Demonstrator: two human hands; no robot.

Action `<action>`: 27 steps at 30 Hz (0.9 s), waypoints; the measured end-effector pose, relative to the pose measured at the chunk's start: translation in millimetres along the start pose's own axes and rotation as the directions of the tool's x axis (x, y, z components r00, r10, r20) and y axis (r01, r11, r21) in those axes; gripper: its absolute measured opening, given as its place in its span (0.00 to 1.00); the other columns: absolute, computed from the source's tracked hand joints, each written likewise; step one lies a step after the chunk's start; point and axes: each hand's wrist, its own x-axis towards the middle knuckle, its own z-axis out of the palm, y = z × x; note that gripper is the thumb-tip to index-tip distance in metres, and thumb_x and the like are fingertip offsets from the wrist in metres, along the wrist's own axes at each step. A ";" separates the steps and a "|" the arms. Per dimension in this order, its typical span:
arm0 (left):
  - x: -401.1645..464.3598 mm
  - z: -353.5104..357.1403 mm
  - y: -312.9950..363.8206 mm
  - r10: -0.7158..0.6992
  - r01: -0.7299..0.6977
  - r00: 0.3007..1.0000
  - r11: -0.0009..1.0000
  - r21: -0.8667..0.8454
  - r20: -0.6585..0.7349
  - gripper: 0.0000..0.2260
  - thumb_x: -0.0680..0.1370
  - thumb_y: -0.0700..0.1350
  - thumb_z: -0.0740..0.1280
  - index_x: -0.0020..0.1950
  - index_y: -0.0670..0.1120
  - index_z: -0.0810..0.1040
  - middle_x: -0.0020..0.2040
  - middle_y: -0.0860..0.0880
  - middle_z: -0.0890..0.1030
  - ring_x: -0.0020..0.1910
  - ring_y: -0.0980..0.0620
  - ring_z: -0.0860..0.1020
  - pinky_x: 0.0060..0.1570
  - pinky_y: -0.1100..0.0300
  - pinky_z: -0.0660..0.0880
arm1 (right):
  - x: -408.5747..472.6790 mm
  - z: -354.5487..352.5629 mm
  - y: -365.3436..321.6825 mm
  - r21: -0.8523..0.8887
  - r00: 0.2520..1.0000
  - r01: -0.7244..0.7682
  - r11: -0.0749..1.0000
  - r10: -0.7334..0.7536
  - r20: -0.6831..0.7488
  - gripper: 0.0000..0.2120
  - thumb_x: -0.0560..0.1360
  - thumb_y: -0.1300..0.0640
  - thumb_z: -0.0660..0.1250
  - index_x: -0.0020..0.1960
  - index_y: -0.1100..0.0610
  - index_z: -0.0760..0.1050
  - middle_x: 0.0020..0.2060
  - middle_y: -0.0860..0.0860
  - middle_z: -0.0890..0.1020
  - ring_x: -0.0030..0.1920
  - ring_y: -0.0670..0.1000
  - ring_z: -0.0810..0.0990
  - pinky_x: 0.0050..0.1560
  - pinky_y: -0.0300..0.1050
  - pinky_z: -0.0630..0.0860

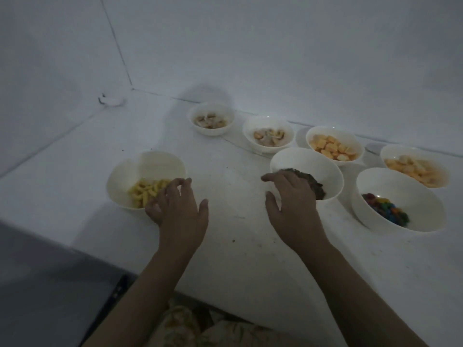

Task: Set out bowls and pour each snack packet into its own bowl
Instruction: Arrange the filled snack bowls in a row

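Several white bowls stand on a white counter point(225, 186). A bowl of yellow puffs point(140, 169) sits at the left, and my left hand point(176, 209) hovers at its near right rim with loosely curled fingers, holding nothing. A bowl with a dark brown snack point(315, 166) sits in the middle; my right hand point(290, 199) reaches over its near left rim, fingers relaxed and empty. A bowl of multicoloured candies point(400, 194) stands at the right. Behind are two bowls of pale brownish pieces point(213, 128) point(265, 144) and two bowls of orange pieces point(350, 144) point(436, 166).
White walls meet in a corner behind the counter. A small white fitting point(112, 101) sits on the left wall near the corner. Crumbs point(234, 240) dot the counter. A dark surface point(50, 284) lies at the lower left, and patterned cloth point(200, 329) shows below the counter's edge.
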 end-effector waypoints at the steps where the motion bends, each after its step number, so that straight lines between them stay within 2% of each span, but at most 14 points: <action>1: 6.2 2.6 -8.3 0.011 -0.011 1.000 1.000 0.015 0.009 0.20 0.79 0.51 0.62 0.70 0.49 0.68 0.66 0.43 0.71 0.67 0.41 0.66 0.64 0.42 0.57 | 3.8 5.9 -5.0 -0.006 1.000 -0.017 1.000 0.017 -0.011 0.14 0.76 0.59 0.63 0.61 0.51 0.74 0.58 0.50 0.78 0.61 0.56 0.74 0.62 0.58 0.70; 4: 23.1 12.9 -21.1 0.131 -0.131 0.990 0.991 0.005 -0.043 0.15 0.75 0.44 0.67 0.62 0.47 0.75 0.54 0.43 0.77 0.56 0.40 0.74 0.55 0.46 0.63 | 10.4 22.9 -16.3 -0.038 0.992 -0.110 0.993 0.108 -0.061 0.14 0.76 0.60 0.64 0.61 0.52 0.74 0.59 0.51 0.77 0.62 0.57 0.72 0.61 0.58 0.69; 8: 51.2 23.7 -19.3 0.255 -0.259 0.965 0.962 -0.081 -0.059 0.15 0.76 0.41 0.64 0.62 0.49 0.73 0.53 0.49 0.79 0.55 0.44 0.76 0.57 0.47 0.62 | 15.3 44.8 -20.8 -0.182 0.957 -0.229 0.956 0.187 -0.221 0.17 0.73 0.61 0.66 0.62 0.55 0.74 0.58 0.56 0.77 0.60 0.61 0.74 0.57 0.59 0.70; 12: 79.7 41.3 -7.3 0.492 -0.497 0.868 0.865 -0.074 -0.069 0.12 0.75 0.38 0.64 0.56 0.48 0.79 0.47 0.49 0.82 0.47 0.45 0.79 0.48 0.52 0.64 | 28.4 56.4 -10.0 -0.216 0.885 -0.454 0.864 0.410 -0.221 0.20 0.76 0.58 0.63 0.68 0.55 0.69 0.64 0.54 0.74 0.64 0.59 0.72 0.63 0.57 0.65; 17: 94.2 47.5 18.3 0.607 -0.602 0.795 0.789 -0.124 0.000 0.13 0.77 0.39 0.63 0.59 0.49 0.78 0.52 0.51 0.82 0.52 0.45 0.78 0.50 0.51 0.63 | 33.5 59.5 -0.9 -0.299 0.893 -0.448 0.842 0.405 -0.197 0.18 0.79 0.62 0.58 0.67 0.55 0.72 0.58 0.53 0.81 0.61 0.56 0.76 0.63 0.53 0.64; 23: 96.4 47.5 21.5 0.609 -0.600 0.792 0.791 -0.121 0.049 0.14 0.80 0.42 0.60 0.64 0.52 0.75 0.58 0.53 0.79 0.58 0.49 0.76 0.56 0.51 0.61 | 30.8 58.0 3.4 -0.315 0.918 -0.394 0.864 0.352 -0.183 0.18 0.78 0.63 0.59 0.66 0.54 0.74 0.58 0.51 0.81 0.59 0.55 0.77 0.61 0.53 0.66; 27: 96.1 47.0 20.9 0.610 -0.600 0.791 0.789 -0.137 0.048 0.13 0.80 0.43 0.60 0.63 0.52 0.75 0.57 0.53 0.80 0.57 0.48 0.76 0.57 0.50 0.62 | 28.2 59.0 8.4 -0.315 0.932 -0.356 0.880 0.309 -0.189 0.17 0.77 0.63 0.60 0.65 0.54 0.76 0.56 0.50 0.82 0.56 0.55 0.78 0.59 0.53 0.67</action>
